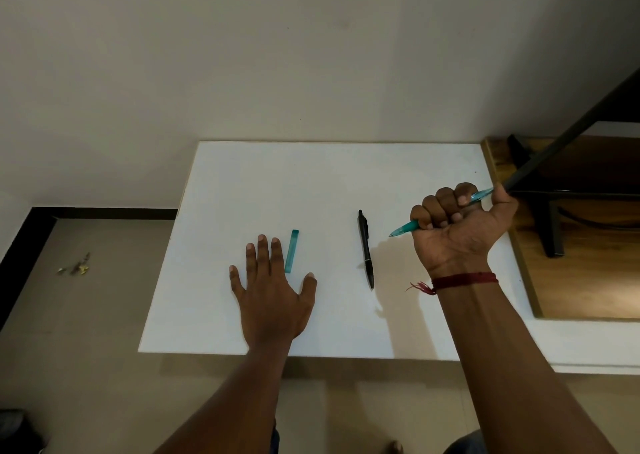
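Right hand (462, 227), fingers clenched round slim translucent teal pen (405, 228), left hand (273, 298), fingers straight, flat on smooth white board (277, 183)

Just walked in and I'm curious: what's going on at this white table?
A person's right hand grips an uncapped teal pen in its fist over the white table. The left hand rests flat on the table, right beside the teal cap. A black pen lies untouched between the hands.
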